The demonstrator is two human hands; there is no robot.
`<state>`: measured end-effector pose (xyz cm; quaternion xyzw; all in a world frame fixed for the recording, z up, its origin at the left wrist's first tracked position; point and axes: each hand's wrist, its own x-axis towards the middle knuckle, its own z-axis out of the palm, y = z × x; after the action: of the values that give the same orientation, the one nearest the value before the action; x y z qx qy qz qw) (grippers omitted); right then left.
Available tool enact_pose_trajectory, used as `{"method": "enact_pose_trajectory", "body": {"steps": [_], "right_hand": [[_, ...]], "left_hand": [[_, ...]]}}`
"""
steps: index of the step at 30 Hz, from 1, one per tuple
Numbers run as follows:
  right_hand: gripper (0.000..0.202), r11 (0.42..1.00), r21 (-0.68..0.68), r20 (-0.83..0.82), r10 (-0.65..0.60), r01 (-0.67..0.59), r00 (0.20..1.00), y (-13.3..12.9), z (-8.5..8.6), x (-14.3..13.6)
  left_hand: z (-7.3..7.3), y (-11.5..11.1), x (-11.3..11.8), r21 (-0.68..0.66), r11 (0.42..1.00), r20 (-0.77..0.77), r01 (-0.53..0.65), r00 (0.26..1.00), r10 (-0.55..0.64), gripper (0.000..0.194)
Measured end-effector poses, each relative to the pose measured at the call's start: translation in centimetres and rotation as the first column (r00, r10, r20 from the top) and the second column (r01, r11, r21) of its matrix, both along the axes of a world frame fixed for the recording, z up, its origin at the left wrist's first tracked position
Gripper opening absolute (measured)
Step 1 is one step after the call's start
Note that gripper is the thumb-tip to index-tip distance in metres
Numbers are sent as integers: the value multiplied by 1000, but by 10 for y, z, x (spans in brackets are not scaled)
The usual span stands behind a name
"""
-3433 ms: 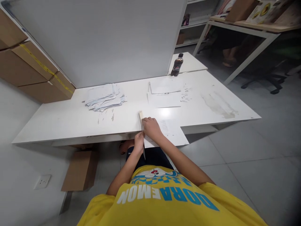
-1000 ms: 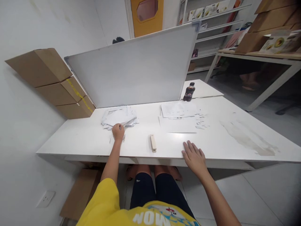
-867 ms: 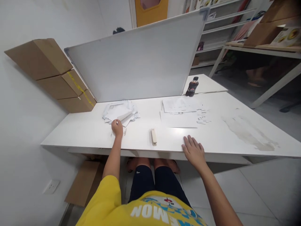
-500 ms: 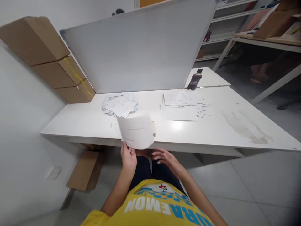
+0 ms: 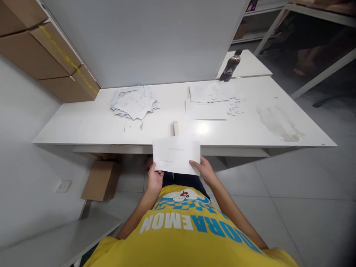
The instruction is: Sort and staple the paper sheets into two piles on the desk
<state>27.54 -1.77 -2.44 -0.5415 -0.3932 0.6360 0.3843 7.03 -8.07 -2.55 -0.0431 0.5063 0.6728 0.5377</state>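
Note:
A white sheet of paper (image 5: 177,154) with a few faint printed lines spans my two hands over the table's front edge. My left hand (image 5: 155,179) pinches its lower left corner, thumb on top. On the opposite side my right hand (image 5: 204,170) grips the lower right edge, also with the thumb on the face. Just beyond the sheet lies a small beige block-like object (image 5: 175,128) on the white table (image 5: 91,126). Its kind is not clear.
A messy heap of papers (image 5: 135,104) lies at the back left. More sheets (image 5: 207,110) and thin paper scraps (image 5: 235,106) are right of centre. A cola bottle (image 5: 230,66) stands at the back right beside a whiteboard (image 5: 144,40). Cardboard boxes (image 5: 80,87) are stacked at left.
My right hand, free before, has taken hold of the sheet's right side. The sheet has flattened and come nearer my body, uncovering the beige object. My view has tilted down.

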Motion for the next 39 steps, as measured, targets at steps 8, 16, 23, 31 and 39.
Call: {"method": "enact_pose_trajectory", "body": {"steps": [8,16,23,31,39], "right_hand": [[49,997,-50,226,73,-63,971,-3,12,39],[63,994,105,154,-47,31,987,4,10,48],[50,992,113,251,-90,63,964,18,6,51],[48,990,131,293,13,-53,956,32,3,65],[38,979,196,544,-61,-56,837,38,17,69]], "left_hand": [[-5,0,12,14,980,-241,200,952,-191,45],[-6,12,14,-16,947,-536,321,797,-279,30],[-6,18,14,25,931,-542,364,787,-293,25],[-6,22,23,-25,854,-641,520,647,-413,32],[-3,28,27,-2,835,-556,550,693,-458,33]]}}
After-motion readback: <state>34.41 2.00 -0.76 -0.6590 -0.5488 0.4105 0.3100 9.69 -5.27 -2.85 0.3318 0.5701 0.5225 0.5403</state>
